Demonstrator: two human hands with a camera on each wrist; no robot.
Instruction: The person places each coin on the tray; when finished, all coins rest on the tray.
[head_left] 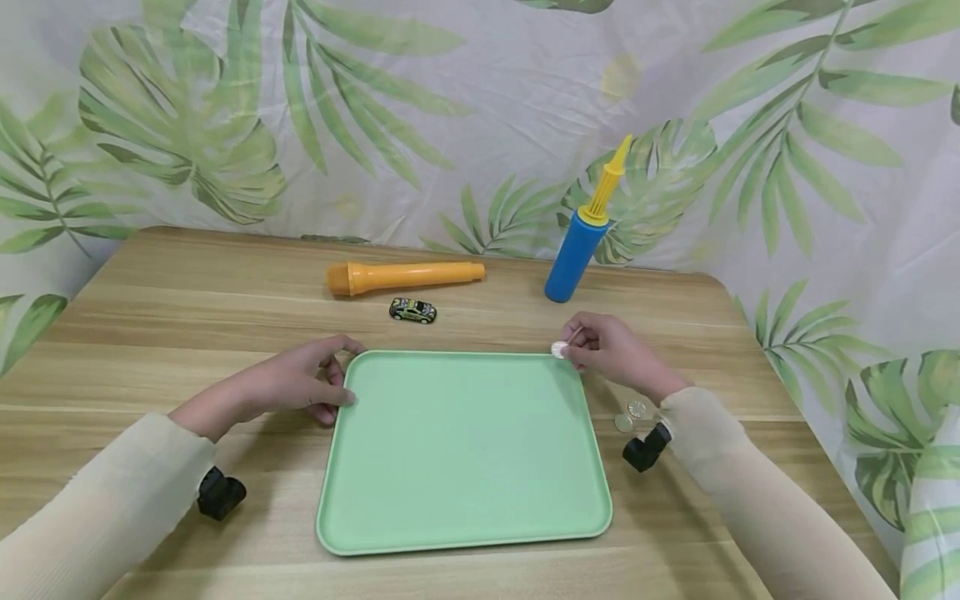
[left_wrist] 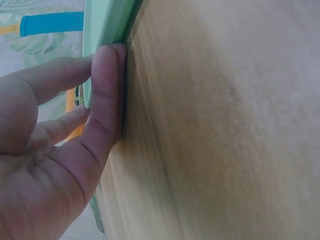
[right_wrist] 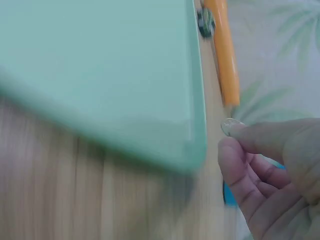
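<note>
A light green tray [head_left: 465, 500] lies in the middle of the wooden table. My left hand [head_left: 315, 379] rests against the tray's far left corner, fingers on its rim [left_wrist: 107, 30]; the thumb [left_wrist: 107, 95] presses the edge. My right hand [head_left: 600, 346] hovers at the tray's far right corner and pinches a small silver coin [head_left: 558, 350] between thumb and fingers; the coin [right_wrist: 230, 125] shows at the fingertips, just off the tray's corner [right_wrist: 195, 145]. Two more coins [head_left: 630, 415] lie on the table beside my right wrist.
Behind the tray lie an orange toy microphone [head_left: 405, 277] and a small toy car [head_left: 412, 311]. A blue and yellow hand pump [head_left: 581, 242] stands at the back right. A leaf-print cloth hangs behind the table.
</note>
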